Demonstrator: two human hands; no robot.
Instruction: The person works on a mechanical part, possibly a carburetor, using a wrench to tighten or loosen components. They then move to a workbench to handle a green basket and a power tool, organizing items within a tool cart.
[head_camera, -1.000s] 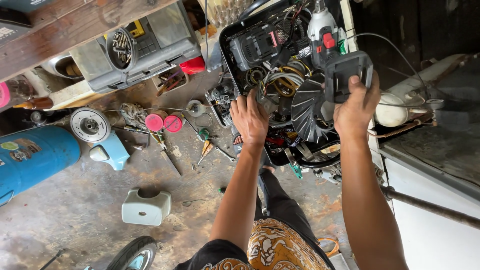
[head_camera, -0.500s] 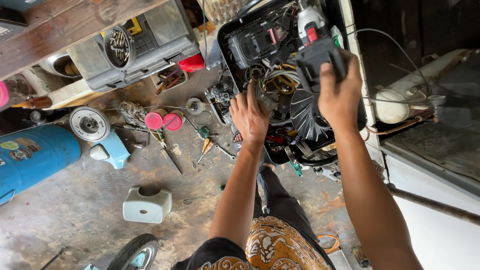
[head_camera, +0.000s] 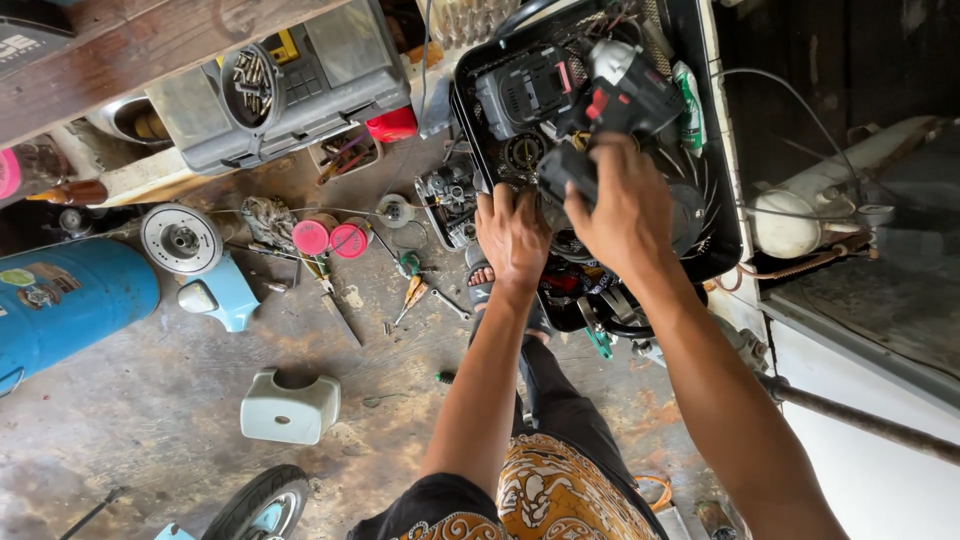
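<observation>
- Over at the far left of the concrete floor (head_camera: 120, 440) lay a blue gas cylinder (head_camera: 65, 300) on its side, with a round metal wheel disc (head_camera: 181, 239) just beside it and a pale blue cover piece (head_camera: 222, 294) near that.
- Above them, a grey toolbox (head_camera: 290, 85) sat against a wooden beam (head_camera: 140, 45), a round tin of bolts (head_camera: 252, 82) resting on its lid.
- Lower down stood a small pale green stool (head_camera: 290, 408), well apart from the rest, and a tyre (head_camera: 262, 500) showed at the bottom edge.
- Two pink round caps (head_camera: 332, 239) lay side by side among scattered hand tools (head_camera: 415, 290), near a small carburettor-like part (head_camera: 448, 198).
- At the middle, the left hand (head_camera: 512, 238) rested flat, fingers spread and holding nothing, on the edge of the black open machine housing (head_camera: 715, 225), which was tipped up against a white cabinet (head_camera: 870, 460) and full of wires and fan blades.
- Just beside it, the right hand (head_camera: 622, 210) was clenched around the handle of a grey and black cordless drill (head_camera: 610, 100), whose body pointed into the housing, next to a dark battery pack (head_camera: 525, 92).
- Beyond the housing at the right, a white rounded tank (head_camera: 790, 225) with a thin copper pipe (head_camera: 800, 270) lay on a dark ledge.
</observation>
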